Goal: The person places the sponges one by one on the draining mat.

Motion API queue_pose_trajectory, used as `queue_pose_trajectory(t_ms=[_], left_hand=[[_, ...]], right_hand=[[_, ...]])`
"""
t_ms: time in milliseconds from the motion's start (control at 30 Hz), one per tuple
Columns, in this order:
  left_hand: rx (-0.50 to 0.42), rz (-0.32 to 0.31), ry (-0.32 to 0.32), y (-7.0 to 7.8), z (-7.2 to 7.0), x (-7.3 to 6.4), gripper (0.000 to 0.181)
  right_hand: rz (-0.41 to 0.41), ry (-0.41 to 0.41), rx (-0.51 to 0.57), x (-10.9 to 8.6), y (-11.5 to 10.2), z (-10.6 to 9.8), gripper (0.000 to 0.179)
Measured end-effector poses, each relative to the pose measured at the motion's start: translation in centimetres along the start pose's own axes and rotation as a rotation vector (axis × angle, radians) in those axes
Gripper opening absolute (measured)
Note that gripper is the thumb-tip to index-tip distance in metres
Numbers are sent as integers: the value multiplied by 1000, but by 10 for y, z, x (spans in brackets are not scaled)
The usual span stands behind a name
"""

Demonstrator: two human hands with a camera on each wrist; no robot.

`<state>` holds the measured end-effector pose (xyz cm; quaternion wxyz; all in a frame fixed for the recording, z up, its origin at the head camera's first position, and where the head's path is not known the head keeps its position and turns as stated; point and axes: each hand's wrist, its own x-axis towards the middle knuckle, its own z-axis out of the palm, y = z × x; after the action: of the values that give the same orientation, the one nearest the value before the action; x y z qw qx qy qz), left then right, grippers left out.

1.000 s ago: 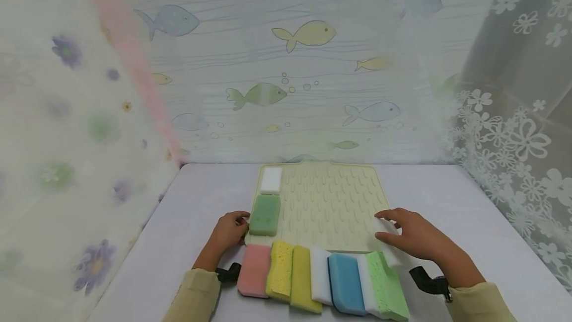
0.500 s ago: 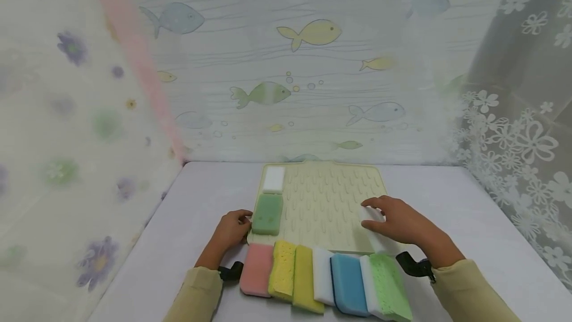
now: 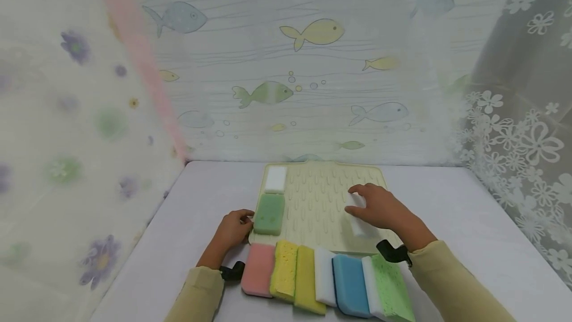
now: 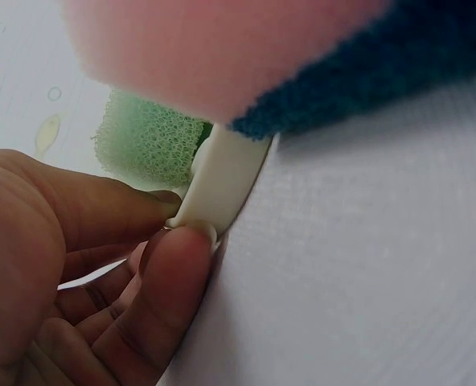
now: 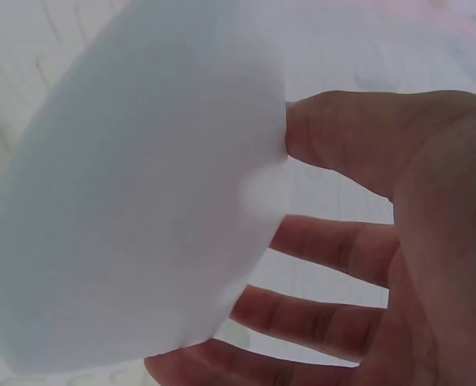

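Note:
A cream drying mat [image 3: 323,202] with raised ridges lies on the table. On its left side are a small white sponge [image 3: 275,179] at the back and a green sponge [image 3: 270,214] in front of it. My left hand [image 3: 232,228] pinches the mat's left rim between thumb and finger, beside the green sponge; the left wrist view shows this grip closely. Over the mat's right part, my right hand [image 3: 380,207] holds a white sponge block [image 5: 141,193] between thumb and fingertips. That block hangs tilted, apart from the other sponges.
Along the mat's front edge lies a row of sponges: pink [image 3: 258,270], textured yellow [image 3: 284,270], plain yellow [image 3: 308,280], white [image 3: 324,276], blue [image 3: 351,284], white [image 3: 372,284] and light green [image 3: 393,287]. A fish-patterned curtain [image 3: 286,128] hangs behind the table.
My right hand has carried the white sponge block leftward and away from me, further over the mat. The left hand has stayed at the mat's left rim.

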<state>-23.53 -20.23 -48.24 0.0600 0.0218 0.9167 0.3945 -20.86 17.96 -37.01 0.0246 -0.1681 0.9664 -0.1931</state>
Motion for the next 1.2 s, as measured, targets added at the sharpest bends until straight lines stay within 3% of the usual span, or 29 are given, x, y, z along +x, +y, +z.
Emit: queue_pose_trajectory(t_ms=[633, 1200], left_hand=[[-18, -8, 2, 2, -1, -1, 36], [-37, -21, -6, 2, -1, 0, 35]], right_hand=[[60, 20, -9, 52, -17, 14, 55], [92, -28, -26, 99, -26, 30, 56]])
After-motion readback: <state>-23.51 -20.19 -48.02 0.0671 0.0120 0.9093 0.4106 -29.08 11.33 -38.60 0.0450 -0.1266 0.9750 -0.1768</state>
